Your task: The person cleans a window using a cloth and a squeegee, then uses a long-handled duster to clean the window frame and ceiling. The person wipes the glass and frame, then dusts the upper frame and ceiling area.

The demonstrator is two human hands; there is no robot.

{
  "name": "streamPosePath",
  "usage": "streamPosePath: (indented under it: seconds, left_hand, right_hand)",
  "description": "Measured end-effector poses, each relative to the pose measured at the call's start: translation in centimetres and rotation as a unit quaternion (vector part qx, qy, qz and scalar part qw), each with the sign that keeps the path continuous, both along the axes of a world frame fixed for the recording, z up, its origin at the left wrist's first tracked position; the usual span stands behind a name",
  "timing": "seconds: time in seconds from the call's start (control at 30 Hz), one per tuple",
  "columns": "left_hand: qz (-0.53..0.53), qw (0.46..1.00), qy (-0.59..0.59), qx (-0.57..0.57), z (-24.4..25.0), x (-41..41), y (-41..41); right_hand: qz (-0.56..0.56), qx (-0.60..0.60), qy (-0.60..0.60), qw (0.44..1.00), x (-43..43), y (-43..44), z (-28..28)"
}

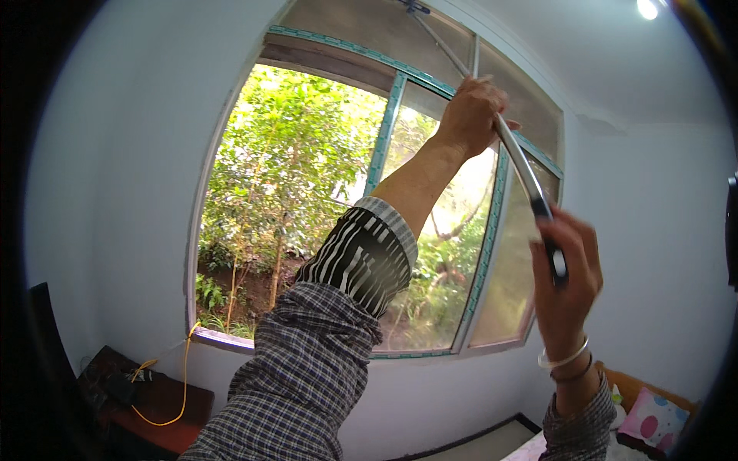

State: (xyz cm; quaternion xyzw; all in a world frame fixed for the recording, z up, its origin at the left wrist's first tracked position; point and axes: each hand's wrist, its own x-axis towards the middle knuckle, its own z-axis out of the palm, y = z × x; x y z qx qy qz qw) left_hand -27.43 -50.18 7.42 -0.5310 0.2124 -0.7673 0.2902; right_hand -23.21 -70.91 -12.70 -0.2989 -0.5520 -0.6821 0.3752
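Observation:
A silver metal pole (518,158) slants across the upper part of the window (494,253). Its far end carries a dark blue head (412,7), partly cut off by the top of the view, against the upper pane. My left hand (474,115) is wrapped around the pole's middle, the arm stretched upward. Lower down, my right hand (571,259) holds the black grip (541,208) at the near end; this hand is slightly blurred. A pale bangle (564,356) circles my right wrist.
The window's left side stands open onto trees (288,173). A dark brown table (173,403) with a yellow cable (185,374) is at lower left. A bed with a wooden headboard (640,383) and a dotted pillow (654,418) occupies the lower right. A lamp (647,8) glows overhead.

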Motion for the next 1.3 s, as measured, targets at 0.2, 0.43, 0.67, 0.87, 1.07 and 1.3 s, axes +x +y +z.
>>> streamPosePath:
  seconds: [0.2,0.43,0.67,0.87,1.07,1.3]
  left_hand:
    - [-0.026,0.997,0.041,0.054,0.2,-2.7,0.1]
    - [-0.144,0.986,0.074,0.025,-13.1,-1.6,-9.9]
    - [-0.191,0.968,0.150,0.061,-23.1,-3.1,-23.2]
    - [-0.023,0.996,0.090,-0.018,-9.2,-2.6,-10.9]
    - [-0.011,1.000,0.017,0.010,-2.5,-7.0,1.1]
    - [-0.127,0.990,0.059,0.035,-22.6,-7.2,-13.2]
  right_hand:
    - [0.188,0.092,-0.136,0.968,-2.5,5.7,5.8]
    - [0.603,-0.064,-0.187,0.773,-1.7,0.6,-4.3]
    - [0.485,-0.024,-0.196,0.852,-2.6,-5.7,-6.4]
    - [0.320,-0.070,-0.163,0.931,-0.2,-0.6,1.9]
    - [0.394,-0.101,-0.159,0.900,-7.1,9.3,4.8]
    - [0.689,0.152,-0.224,0.672,-6.2,0.4,-10.0]
